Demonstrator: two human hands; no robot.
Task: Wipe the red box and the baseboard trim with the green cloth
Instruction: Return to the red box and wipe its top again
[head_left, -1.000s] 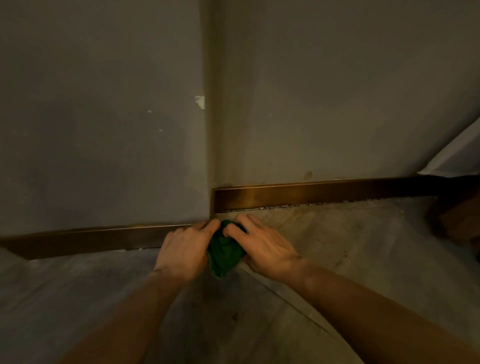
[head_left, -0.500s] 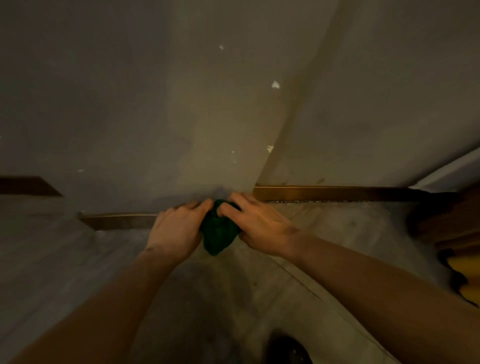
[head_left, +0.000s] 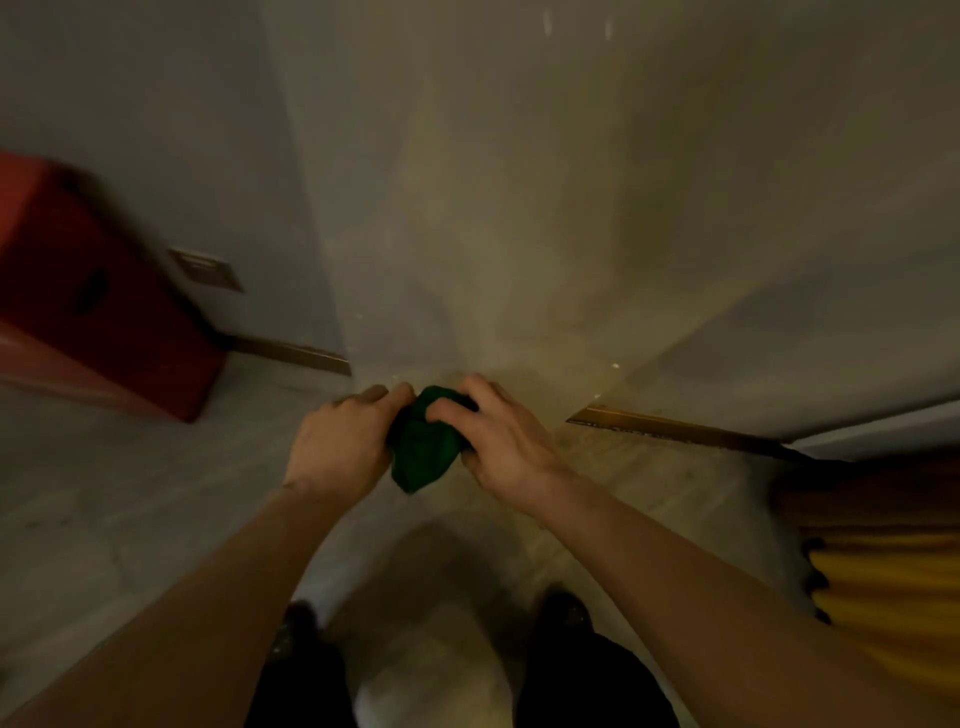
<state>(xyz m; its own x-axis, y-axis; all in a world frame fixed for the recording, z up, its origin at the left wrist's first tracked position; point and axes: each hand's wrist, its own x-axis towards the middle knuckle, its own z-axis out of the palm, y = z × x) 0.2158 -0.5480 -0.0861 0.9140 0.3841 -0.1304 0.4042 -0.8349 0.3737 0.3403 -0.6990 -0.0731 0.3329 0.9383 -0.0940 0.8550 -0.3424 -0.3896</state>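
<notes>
Two bare hands bunch a dark green cloth (head_left: 426, 447) at the foot of a grey wall corner.

The left hand (head_left: 337, 447) curls its fingers (head_left: 382, 397) against the cloth's left side; the right hand (head_left: 504, 447) pinches the top with bent fingers (head_left: 449, 410), so both hands are closed on the wad between them. The brown baseboard trim (head_left: 675, 428) runs along the wall to the right, another strip to the left. The red rectangular box (head_left: 88, 306) stands on the floor well apart, far left.

Dim grey walls (head_left: 519, 182) — pale floor (head_left: 104, 493)
</notes>
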